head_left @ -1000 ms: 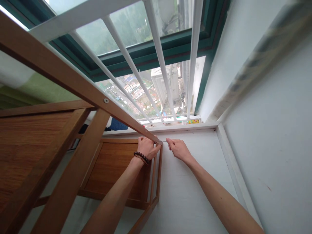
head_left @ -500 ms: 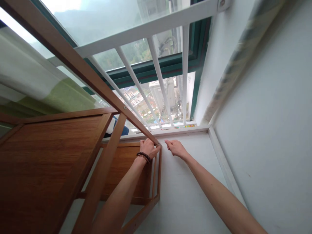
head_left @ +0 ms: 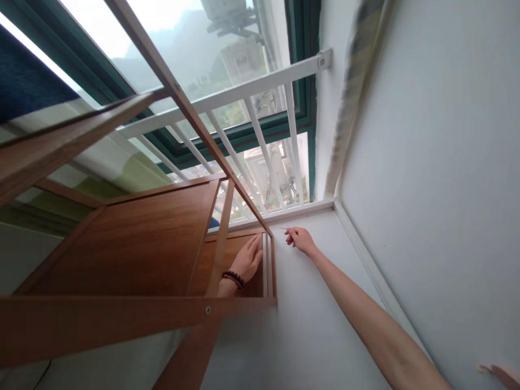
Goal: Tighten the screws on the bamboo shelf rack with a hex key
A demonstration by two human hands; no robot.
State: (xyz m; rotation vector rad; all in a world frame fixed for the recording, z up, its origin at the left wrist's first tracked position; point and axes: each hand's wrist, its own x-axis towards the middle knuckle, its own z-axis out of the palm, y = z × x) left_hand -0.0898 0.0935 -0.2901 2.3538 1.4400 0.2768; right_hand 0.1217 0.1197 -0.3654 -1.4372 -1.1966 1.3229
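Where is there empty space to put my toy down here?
The white surface is bare between the wooden rack and the wall trim, below the right hand. It is crowded inside the rack's corner, where the left hand touches the panel.

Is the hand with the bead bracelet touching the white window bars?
No, the left hand with the dark bead bracelet lies flat on the brown wooden shelf frame, below the white metal window bars.

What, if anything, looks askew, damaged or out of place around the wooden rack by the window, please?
Nothing stands out. The wooden rack shows no break. The left hand lies flat inside its far corner, and the right hand sits beside it on the white surface, pinching a thin sliver.
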